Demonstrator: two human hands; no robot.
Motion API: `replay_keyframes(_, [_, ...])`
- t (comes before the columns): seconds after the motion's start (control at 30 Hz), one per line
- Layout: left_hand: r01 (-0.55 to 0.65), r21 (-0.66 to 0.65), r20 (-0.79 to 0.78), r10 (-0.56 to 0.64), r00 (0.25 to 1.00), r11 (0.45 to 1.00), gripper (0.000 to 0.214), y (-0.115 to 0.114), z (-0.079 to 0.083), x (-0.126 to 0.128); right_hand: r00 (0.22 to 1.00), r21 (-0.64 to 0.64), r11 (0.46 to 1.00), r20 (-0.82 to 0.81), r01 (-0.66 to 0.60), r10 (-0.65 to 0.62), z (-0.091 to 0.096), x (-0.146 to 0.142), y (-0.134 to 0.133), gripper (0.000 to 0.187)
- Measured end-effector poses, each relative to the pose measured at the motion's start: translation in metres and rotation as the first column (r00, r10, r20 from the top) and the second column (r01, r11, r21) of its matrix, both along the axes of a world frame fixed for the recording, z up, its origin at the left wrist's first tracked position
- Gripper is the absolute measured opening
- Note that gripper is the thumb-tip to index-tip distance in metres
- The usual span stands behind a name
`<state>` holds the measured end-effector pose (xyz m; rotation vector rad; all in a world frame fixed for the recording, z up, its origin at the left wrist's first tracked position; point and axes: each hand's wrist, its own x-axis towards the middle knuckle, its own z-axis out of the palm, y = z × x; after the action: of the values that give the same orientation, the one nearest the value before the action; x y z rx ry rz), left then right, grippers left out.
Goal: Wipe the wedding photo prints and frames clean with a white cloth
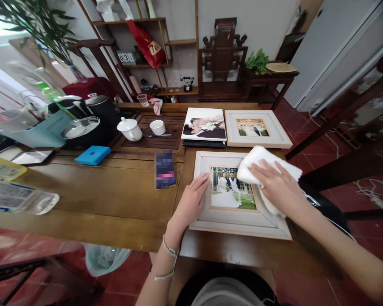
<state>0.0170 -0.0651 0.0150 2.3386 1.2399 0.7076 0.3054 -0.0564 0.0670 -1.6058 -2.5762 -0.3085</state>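
Observation:
A white picture frame (236,225) with a wedding photo (231,189) lies flat near the table's front edge. My left hand (193,197) rests on the frame's left border, its fingers stretched out flat and reaching the photo's edge. A folded white cloth (253,163) is under my right hand (276,187), which presses it on the frame's upper right corner and right border. Part of that border is hidden by the cloth and hand. Behind lie a second white picture frame (274,138) and a white photo panel (204,123) stacked on something dark.
A phone (165,169) lies left of the frame. Farther left are a blue box (93,155), a lidded white teacup (129,129), a white bowl (157,127), a dark pot (102,110) and a clear plastic bottle (22,197). Below the table edge hangs a bin bag (105,259).

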Motion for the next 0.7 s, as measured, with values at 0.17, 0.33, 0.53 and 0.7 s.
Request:
replay_keyframes(0.17, [0.003,0.015,0.003,-0.003,1.0,1.0,0.052,0.001,-0.001,-0.001,0.999,0.051,0.999,0.052,0.009,-0.012,-0.005,0.006,0.042,0.061])
replay_keyframes(0.33, [-0.012,0.007,-0.012,0.012,1.0,1.0,0.051,0.0,0.001,0.001,0.993,0.016,0.998,0.106,-0.052,0.05,-0.015,-0.017,0.007,0.057])
replay_keyframes(0.53, [-0.02,-0.005,-0.033,0.02,0.999,1.0,0.05,0.0,0.001,0.001,0.972,-0.11,0.967,0.021,-0.23,0.234,0.009,-0.035,-0.084,0.063])
replay_keyframes(0.7, [-0.019,-0.017,-0.03,0.019,0.999,1.0,0.048,0.0,0.002,0.001,0.963,-0.227,0.938,-0.113,-0.264,0.244,0.01,-0.028,-0.09,0.077])
